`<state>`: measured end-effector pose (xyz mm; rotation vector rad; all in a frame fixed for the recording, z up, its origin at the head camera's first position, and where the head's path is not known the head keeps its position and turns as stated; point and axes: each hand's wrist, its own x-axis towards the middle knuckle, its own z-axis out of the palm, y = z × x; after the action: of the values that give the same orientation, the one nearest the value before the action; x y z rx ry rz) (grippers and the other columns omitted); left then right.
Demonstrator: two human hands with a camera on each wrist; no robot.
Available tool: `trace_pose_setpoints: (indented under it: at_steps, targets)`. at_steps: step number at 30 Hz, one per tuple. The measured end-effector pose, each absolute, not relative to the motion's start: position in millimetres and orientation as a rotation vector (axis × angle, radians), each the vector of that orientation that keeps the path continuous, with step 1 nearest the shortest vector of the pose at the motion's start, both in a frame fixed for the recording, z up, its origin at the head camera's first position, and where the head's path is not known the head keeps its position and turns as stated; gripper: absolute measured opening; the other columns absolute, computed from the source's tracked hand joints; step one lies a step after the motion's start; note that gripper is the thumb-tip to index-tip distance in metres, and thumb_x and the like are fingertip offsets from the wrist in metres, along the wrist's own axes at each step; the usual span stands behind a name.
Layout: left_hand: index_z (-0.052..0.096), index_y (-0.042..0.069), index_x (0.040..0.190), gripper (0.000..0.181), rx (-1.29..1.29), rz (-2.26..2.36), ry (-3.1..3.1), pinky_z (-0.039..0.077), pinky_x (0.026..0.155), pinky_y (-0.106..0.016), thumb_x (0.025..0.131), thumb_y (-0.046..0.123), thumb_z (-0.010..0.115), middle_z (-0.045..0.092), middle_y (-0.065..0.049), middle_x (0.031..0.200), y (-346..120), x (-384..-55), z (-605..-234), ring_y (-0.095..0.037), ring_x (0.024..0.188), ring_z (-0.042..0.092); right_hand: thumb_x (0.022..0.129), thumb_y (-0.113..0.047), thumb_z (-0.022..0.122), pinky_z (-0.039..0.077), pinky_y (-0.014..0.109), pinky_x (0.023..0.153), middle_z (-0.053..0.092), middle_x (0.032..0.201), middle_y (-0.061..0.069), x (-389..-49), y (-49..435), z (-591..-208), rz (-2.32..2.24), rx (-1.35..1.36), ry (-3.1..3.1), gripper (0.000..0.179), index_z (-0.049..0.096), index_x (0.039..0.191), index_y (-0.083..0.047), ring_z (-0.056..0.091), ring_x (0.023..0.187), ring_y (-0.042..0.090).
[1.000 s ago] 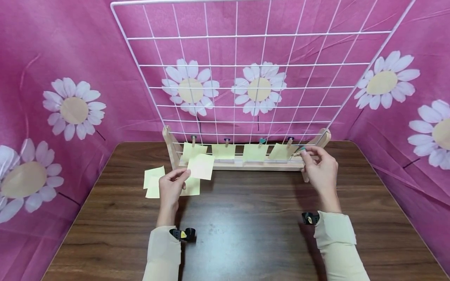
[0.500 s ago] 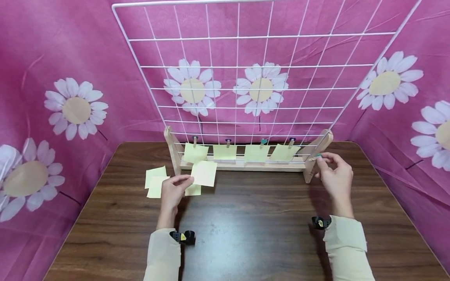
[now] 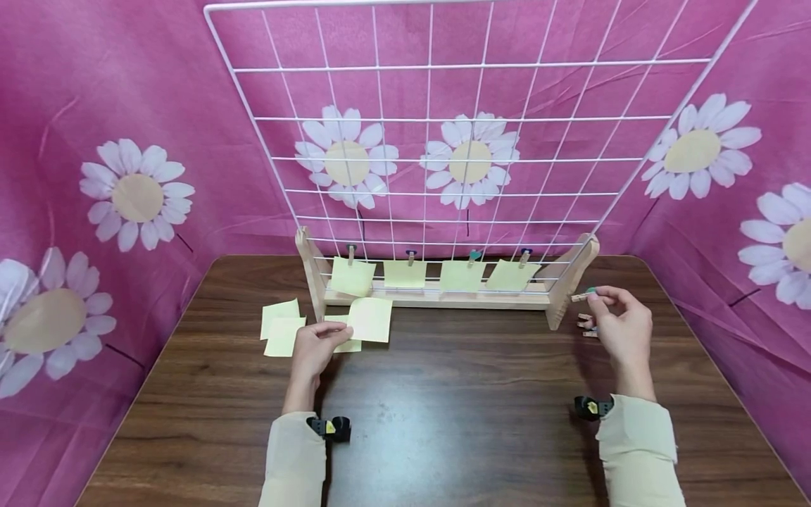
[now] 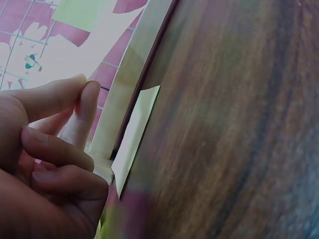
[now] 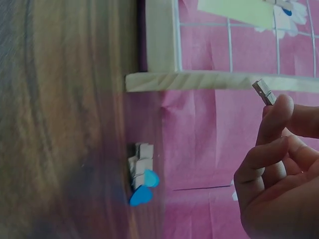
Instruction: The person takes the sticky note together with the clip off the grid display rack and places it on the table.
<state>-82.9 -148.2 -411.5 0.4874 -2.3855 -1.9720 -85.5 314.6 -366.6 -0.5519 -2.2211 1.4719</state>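
Observation:
My left hand (image 3: 315,350) pinches a pale yellow sticky note (image 3: 370,320) by its left edge, thumb against fingertip, above the table just in front of the rack. Beneath it another sticky note (image 4: 135,142) lies on the wood. At the right, my right hand (image 3: 621,324) pinches a small wooden clothespin (image 5: 264,92) with a green decoration, its wooden end sticking out past the fingertips. Below that hand a few more clothespins (image 5: 142,172) with blue heart shapes lie on the table. Several sticky notes (image 3: 404,274) hang in a row from the lowest part of the white wire grid (image 3: 429,120), held by clothespins.
Wooden feet (image 3: 560,296) and a crossbar (image 3: 469,303) support the grid at the table's back. Two loose sticky notes (image 3: 279,331) overlap at the left on the brown table (image 3: 431,422). A pink flowered cloth (image 3: 241,211) hangs behind and at both sides.
My right hand has moved right and slightly down with the clothespin, away from the hanging notes and past the rack's right foot. My left hand has lowered its note a little.

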Motion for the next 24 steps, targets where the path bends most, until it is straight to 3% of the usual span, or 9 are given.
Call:
trace_pose_setpoints:
  at_steps: [15, 24]
  targets:
    - [0.079, 0.001, 0.094, 0.016, 0.487, -1.780, -2.569, 0.045, 0.065, -0.026, 0.084, 0.014, 0.080, 0.074, -0.004, 0.080, -148, -83, -413, -0.011, 0.073, 0.059, 0.099, -0.017, 0.063, 0.050, 0.017, 0.050, 0.059, 0.072, -0.021, -85, 345, -383, 1.480, -0.634, -2.362, 0.017, 0.062, 0.111, -0.004, 0.061, 0.049, 0.000]
    - [0.079, 0.004, 0.089, 0.015, 0.406, -1.585, -2.724, 0.046, 0.070, -0.031, 0.084, 0.018, 0.080, 0.077, -0.009, 0.086, -147, -84, -416, -0.015, 0.077, 0.065, 0.101, -0.015, 0.059, 0.049, 0.018, 0.051, 0.062, 0.070, -0.019, -85, 359, -400, 1.473, -0.634, -2.507, 0.034, 0.056, 0.127, 0.007, 0.062, 0.051, 0.002]
